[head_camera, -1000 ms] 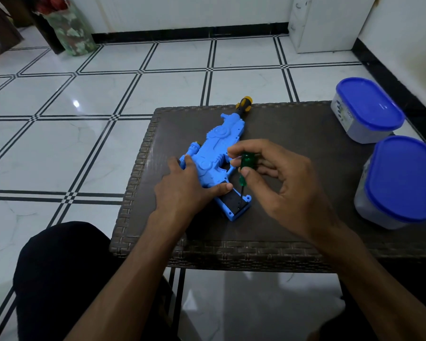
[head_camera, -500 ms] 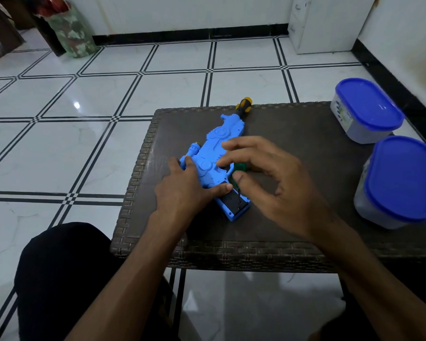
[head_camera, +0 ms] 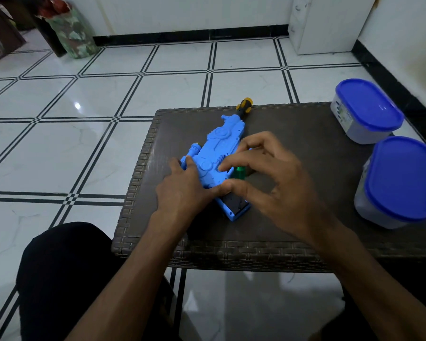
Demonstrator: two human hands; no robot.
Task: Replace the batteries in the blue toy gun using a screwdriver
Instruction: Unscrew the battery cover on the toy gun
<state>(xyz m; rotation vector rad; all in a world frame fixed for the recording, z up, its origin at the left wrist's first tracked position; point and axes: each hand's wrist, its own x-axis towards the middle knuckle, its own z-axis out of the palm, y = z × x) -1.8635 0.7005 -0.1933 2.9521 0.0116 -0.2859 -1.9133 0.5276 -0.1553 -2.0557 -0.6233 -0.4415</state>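
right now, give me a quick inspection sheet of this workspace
surface: dark woven table, standing on white tiled floor
job's things: blue toy gun lying flat, dark compartment at its near end; green-handled screwdriver upright beside it
clutter: yellow-and-black tool handle behind the gun's far end; two blue-lidded containers at the table's right side
grippers: left hand presses on the gun; right hand pinches the screwdriver handle
cables: nothing seen
surroundings: white cabinet by the far wall; wrapped bundle far left
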